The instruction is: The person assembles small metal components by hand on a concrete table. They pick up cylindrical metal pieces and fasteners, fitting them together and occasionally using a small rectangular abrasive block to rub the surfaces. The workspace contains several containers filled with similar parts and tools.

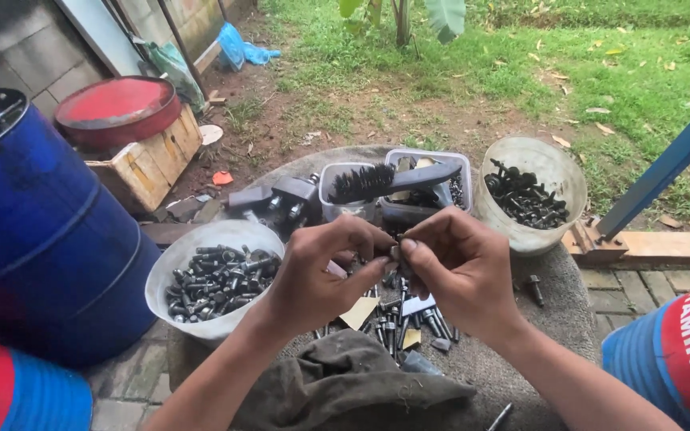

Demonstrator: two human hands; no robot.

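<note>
1. Left hand: fingers curling inward, fingertips pinching together on a small dark bolt directly above the loose bolt pile.
2. Right hand: thumb and forefinger closing on the same bolt from the other side, the two hands' fingertips touching at it.
3. Small dark bolt: sitting between both hands' fingertips, largely hidden; its exact shape is too small to tell.
4. Loose bolt pile: lying on the round stone slab, below the hands, with scraps of yellow and pale paper mixed in.
5. White bowl of bolts: resting left of the pile, at the slab's edge.
6. Clear bucket of dark bolts: standing beyond the pile, to the right.
7. Wire brush: lying across two small plastic tubs beyond the pile.
8. Grey rag: bunching up on the near side of the pile.
9. Blue drum: standing well left of the pile, past the white bowl.
10. Wooden crate with a red round lid on top: sitting beyond the drum, far left of the pile.
</note>
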